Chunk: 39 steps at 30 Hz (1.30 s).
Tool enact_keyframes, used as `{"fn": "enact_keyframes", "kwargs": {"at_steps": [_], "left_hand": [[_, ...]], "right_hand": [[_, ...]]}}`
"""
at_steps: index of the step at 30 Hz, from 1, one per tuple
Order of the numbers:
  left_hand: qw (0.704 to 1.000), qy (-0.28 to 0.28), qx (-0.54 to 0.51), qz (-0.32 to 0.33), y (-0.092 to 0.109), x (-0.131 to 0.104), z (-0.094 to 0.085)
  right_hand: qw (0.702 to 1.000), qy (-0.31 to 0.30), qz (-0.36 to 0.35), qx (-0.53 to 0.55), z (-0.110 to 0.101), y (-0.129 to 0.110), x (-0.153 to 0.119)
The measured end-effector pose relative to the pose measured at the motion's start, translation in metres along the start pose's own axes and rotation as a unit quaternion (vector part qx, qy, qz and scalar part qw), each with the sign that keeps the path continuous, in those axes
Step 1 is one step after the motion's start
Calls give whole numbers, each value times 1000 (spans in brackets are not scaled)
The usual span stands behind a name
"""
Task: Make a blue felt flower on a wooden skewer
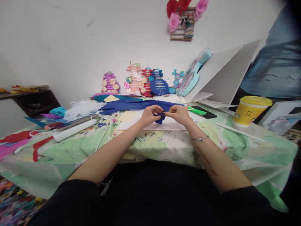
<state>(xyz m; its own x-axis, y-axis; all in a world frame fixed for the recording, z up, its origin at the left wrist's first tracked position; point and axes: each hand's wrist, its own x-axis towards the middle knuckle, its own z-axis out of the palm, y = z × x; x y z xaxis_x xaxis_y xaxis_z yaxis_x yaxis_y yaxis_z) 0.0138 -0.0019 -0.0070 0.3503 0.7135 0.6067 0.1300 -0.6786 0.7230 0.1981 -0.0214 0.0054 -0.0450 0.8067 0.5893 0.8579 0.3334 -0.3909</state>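
My left hand (151, 115) and my right hand (179, 114) meet over a white sheet (131, 125) on the table. Between their fingertips is a small crumpled piece of dark blue paper (161, 120), pinched by my left hand. My right hand grips a thin light-brown stick (167, 112), whose tip meets the blue piece. Just behind the hands lie long strips of blue paper (131, 106). A bright green tool (197, 110), partly behind my right hand, rests beside a black phone-like slab (209, 115).
Several decorated lute-shaped crafts (160, 86) lean on the wall. A yellow lidded cup (251, 110) stands right, near a white stick (237, 131) and leaning white boards (216, 72). At left are white string (82, 108), a white roll (72, 130) and red scraps (39, 146).
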Motion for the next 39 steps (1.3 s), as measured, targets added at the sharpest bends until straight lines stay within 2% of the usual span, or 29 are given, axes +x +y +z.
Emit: {"fn": "enact_keyframes", "kwargs": {"at_steps": [7, 16, 25, 29, 32, 34, 35, 37, 39], "left_hand": [[994, 10, 93, 57, 5, -4, 2], [996, 1, 84, 26, 2, 0, -2], [994, -17, 100, 40, -1, 0, -4], [993, -3, 106, 45, 1, -1, -3], [995, 15, 96, 23, 2, 1, -2], [997, 29, 64, -12, 3, 3, -3], [998, 38, 38, -35, 3, 4, -4], [995, 56, -24, -74, 2, 6, -5], [989, 71, -85, -94, -1, 8, -6]], "right_hand": [[999, 6, -34, -18, -2, 0, -1], [995, 19, -97, -27, 0, 7, -2], [991, 21, -122, -43, 0, 7, -4], [992, 10, -118, -53, 1, 9, -2], [991, 13, -118, -54, 0, 6, -3], [990, 61, -119, -47, -3, 4, -6], [987, 106, -113, -42, -5, 3, -7], [974, 211, -75, -20, -9, 3, -7], [956, 290, -23, 34, -11, 7, -5]]}}
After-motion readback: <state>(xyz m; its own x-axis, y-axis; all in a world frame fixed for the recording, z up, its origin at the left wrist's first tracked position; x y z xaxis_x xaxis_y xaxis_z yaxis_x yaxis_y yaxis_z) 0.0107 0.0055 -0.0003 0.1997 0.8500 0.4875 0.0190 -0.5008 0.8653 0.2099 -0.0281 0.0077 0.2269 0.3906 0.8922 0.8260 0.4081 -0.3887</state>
